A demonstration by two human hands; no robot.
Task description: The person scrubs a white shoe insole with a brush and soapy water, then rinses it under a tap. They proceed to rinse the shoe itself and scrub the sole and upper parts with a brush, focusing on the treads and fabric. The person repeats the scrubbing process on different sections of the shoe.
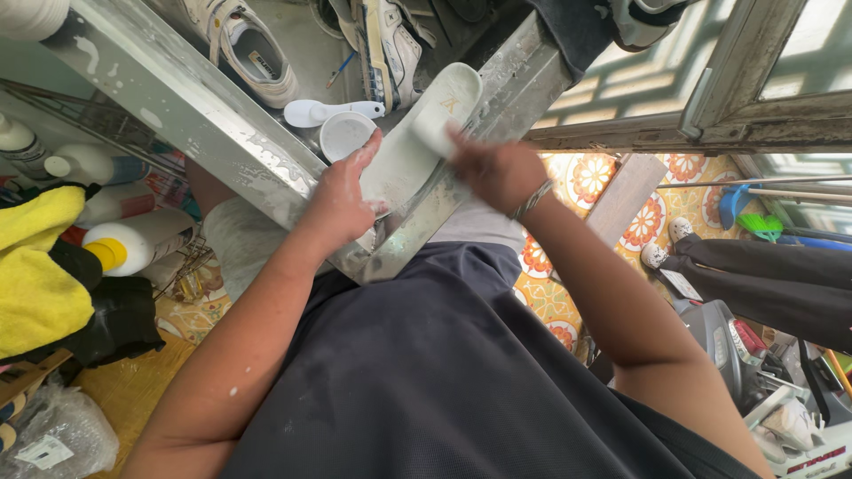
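The left hand (pixel 342 200) is laid flat on the near end of a pale insole (pixel 417 146), fingers together and pressed down, wet with suds. The right hand (pixel 497 168) is curled over the insole's far half, fingers clamped on a small white scrubbing piece (pixel 435 133), blurred. The insole is propped across the near corner of a steel sink (pixel 186 106). Inside the sink, white sneakers (pixel 248 53), a round cup (pixel 344 135) and a scoop (pixel 324 112) crowd the far side. Bottles (pixel 133 244) and a yellow cloth (pixel 35 275) are stacked at left.
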